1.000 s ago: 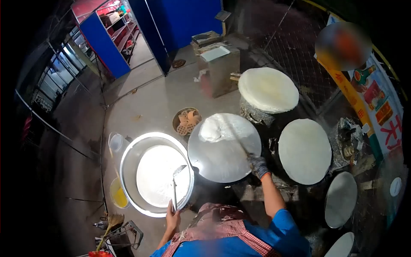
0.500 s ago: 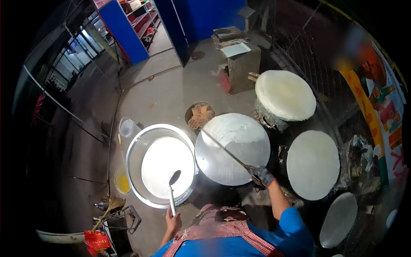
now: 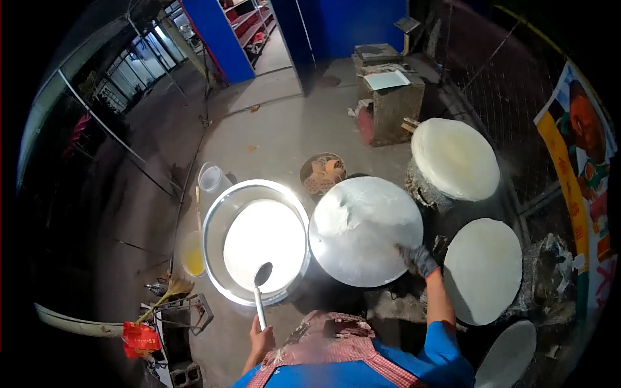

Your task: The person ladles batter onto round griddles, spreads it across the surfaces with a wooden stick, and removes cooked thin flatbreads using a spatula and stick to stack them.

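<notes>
My left hand [image 3: 261,339] is wrapped round the pale handle of a ladle [image 3: 262,274]. The ladle's dark bowl rests at the near side of the white batter [image 3: 266,239] inside a large metal basin [image 3: 213,223]. In a dark grey glove, my right hand [image 3: 419,261] is at the right edge of a round metal griddle [image 3: 369,258]. Its fingers look bent, and what they hold is blurred. White batter [image 3: 352,204] covers the far part of the griddle, with a ragged edge on the left.
Round white sheets lie on a back-right stand [image 3: 456,158] and a right griddle [image 3: 484,271]; another disc [image 3: 508,354] is nearer. A bowl of perforated brown pieces [image 3: 323,173], clear tub [image 3: 210,178], yellow-liquid container [image 3: 193,257] and metal box [image 3: 394,110] stand around.
The view has swung left. The batter has spread across the griddle's far part. My right hand's long stick has swept over it and no longer shows clearly. My left hand keeps the ladle.
</notes>
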Action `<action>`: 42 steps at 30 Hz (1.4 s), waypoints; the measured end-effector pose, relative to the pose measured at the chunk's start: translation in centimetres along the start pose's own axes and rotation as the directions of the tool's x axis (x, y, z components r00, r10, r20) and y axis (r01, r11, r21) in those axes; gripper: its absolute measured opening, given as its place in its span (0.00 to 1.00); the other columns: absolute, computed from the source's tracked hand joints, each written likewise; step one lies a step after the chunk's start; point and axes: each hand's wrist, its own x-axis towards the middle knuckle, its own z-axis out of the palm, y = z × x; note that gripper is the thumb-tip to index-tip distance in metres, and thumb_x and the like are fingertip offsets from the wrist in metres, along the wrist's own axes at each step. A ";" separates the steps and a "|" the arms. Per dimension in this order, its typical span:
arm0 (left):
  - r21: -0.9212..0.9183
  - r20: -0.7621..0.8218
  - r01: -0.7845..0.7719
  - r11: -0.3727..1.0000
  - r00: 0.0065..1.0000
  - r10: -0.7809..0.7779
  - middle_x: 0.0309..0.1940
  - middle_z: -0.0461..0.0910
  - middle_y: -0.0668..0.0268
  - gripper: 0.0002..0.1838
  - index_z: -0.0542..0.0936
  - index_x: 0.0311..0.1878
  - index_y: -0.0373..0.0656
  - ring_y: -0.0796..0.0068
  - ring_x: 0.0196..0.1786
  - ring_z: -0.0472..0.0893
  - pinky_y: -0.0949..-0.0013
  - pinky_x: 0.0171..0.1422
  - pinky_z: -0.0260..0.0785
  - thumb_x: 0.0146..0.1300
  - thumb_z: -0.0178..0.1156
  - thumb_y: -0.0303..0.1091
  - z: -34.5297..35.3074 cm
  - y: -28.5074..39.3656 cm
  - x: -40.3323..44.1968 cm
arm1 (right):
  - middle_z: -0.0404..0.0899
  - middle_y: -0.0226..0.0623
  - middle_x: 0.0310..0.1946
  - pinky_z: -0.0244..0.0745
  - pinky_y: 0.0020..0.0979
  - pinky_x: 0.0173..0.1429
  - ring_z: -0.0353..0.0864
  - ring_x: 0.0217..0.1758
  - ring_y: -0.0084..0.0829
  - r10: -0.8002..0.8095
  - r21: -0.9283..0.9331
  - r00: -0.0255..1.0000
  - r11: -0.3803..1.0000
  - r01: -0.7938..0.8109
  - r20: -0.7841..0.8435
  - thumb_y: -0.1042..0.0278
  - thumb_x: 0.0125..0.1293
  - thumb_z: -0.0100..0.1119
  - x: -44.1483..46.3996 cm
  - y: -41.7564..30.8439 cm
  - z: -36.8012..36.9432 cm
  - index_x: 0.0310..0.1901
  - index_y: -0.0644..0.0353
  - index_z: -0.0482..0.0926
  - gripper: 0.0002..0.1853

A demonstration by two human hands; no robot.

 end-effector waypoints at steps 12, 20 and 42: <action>-0.106 -0.040 0.017 0.994 0.999 -0.021 0.11 0.58 0.73 0.36 0.53 0.63 0.59 0.81 0.10 0.60 0.76 0.10 0.50 0.51 0.49 0.19 -0.7 -1.1 -0.1 | 0.76 0.36 0.44 0.67 0.28 0.49 0.74 0.45 0.30 0.162 -0.089 0.917 0.986 -0.139 0.365 0.65 0.60 0.46 -2.4 -4.8 -1.5 0.50 0.60 0.71 0.17; -0.025 -0.066 0.053 0.998 0.996 -0.055 0.10 0.57 0.73 0.36 0.53 0.63 0.62 0.81 0.10 0.59 0.75 0.11 0.50 0.52 0.49 0.20 -1.8 -0.9 -1.3 | 0.72 0.31 0.50 0.70 0.32 0.40 0.75 0.42 0.35 -0.010 -0.667 0.841 0.604 0.436 0.541 0.67 0.57 0.45 -1.5 -0.6 -2.2 0.52 0.46 0.70 0.19; -0.107 -0.144 0.124 0.986 0.980 -0.139 0.11 0.59 0.71 0.37 0.50 0.63 0.64 0.81 0.09 0.59 0.76 0.10 0.50 0.51 0.46 0.20 -4.9 -3.6 -3.1 | 0.73 0.23 0.23 0.65 0.21 0.26 0.67 0.22 0.17 0.316 -0.083 0.924 0.949 -0.305 0.215 0.67 0.55 0.56 5.7 -8.6 -0.3 0.40 0.59 0.77 0.11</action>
